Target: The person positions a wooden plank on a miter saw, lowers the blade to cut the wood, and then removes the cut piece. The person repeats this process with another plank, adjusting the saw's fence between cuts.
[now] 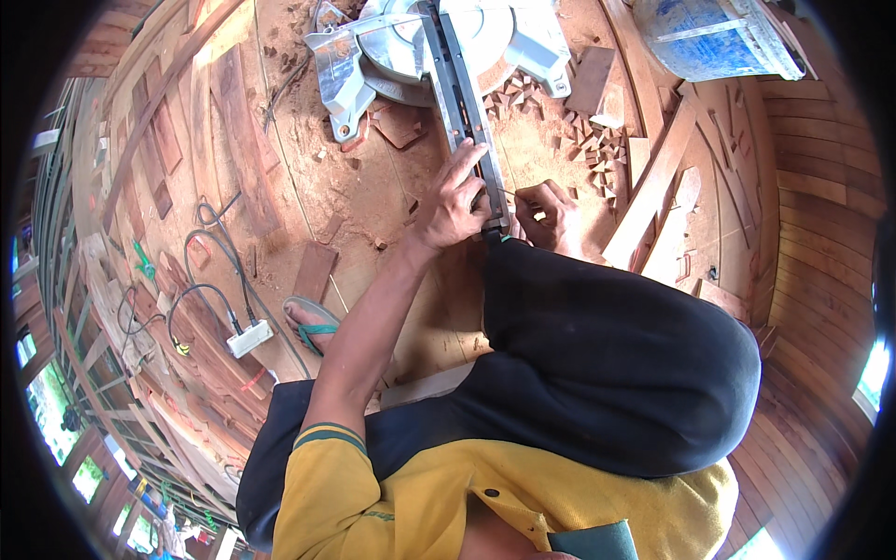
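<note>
A silver miter saw base lies on the dusty wooden floor in front of me. Its long slotted arm reaches toward my lap. Across this arm lies my left hand, forefinger stretched along the metal and the other fingers curled in at the edge. On the arm's right side, near its close end, my right hand is closed in a pinch. A thin dark rod shows between its fingertips and the arm; its exact kind is too small to make out.
Small wood offcuts lie in a heap right of the saw. A blue-stained bucket stands far right. Boards line that side. At left are a white power strip with cords, more planks and my sandaled foot.
</note>
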Motion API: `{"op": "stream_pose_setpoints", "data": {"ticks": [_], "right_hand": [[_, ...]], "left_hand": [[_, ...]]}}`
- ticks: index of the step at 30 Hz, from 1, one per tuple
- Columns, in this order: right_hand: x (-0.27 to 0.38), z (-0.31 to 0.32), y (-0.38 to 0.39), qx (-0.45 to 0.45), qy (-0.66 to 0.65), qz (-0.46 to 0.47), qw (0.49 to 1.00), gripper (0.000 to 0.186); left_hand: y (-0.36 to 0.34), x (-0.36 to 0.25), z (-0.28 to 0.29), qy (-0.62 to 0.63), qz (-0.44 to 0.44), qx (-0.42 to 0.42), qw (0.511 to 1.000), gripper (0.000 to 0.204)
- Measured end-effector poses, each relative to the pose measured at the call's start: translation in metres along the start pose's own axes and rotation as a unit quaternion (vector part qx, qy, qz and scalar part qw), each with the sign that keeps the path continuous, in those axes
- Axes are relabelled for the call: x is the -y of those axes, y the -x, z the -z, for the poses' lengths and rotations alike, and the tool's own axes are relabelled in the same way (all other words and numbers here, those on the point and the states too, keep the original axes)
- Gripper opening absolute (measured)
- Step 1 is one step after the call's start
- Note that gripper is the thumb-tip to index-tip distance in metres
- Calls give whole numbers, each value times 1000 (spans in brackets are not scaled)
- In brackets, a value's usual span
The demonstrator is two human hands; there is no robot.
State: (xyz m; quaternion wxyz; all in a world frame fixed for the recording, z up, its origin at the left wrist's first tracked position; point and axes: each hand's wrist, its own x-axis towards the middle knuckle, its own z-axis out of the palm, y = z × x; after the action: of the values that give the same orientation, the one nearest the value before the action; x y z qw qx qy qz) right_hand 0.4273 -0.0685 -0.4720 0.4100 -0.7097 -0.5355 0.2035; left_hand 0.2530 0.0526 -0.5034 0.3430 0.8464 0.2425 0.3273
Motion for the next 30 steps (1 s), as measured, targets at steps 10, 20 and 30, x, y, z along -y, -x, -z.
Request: {"op": "stream_pose_setpoints", "data": {"ticks": [10, 20, 30], "right_hand": [[3, -1, 2, 10, 27, -2, 1000, 10], [4, 2, 3, 4, -6, -14, 1000, 9], [-8, 24, -97, 38, 76, 144, 986, 16]], "left_hand": [[2, -4, -1, -6, 12, -3, 1000, 11], [1, -5, 3, 35, 67, -42, 996, 14], [130, 58, 239, -390, 395, -286, 781, 77]]}}
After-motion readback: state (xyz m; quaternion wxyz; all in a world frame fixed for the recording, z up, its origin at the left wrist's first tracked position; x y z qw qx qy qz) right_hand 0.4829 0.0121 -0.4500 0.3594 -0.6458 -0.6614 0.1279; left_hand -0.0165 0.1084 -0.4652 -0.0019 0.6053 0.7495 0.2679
